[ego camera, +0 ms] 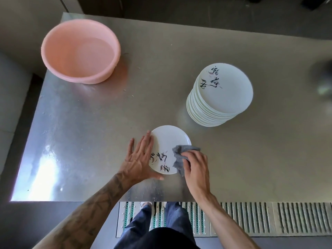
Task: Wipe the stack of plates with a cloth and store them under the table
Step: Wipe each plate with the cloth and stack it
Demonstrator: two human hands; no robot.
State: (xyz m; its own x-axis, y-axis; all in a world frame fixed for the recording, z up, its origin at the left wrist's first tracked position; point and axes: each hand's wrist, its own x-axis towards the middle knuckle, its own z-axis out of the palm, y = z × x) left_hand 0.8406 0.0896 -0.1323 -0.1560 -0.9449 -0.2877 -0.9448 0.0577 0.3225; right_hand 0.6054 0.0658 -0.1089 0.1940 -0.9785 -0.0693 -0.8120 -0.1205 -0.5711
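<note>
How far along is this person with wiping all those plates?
Early, it seems. No second, wiped pile shows on the table, and the space beneath it is out of view. In hand: one plate lies flat, the left hand steadying its rim while the right hand holds the grey cloth on it. Left: the tall stack standing apart, plus storing everything.

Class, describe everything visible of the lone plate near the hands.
The lone plate is round, white, glossy, with black brush-style characters and pinkish strokes near its front edge. It lies flat on the metal table. The left hand rests on its left rim; the right hand holds a grey cloth against its right side.
</note>
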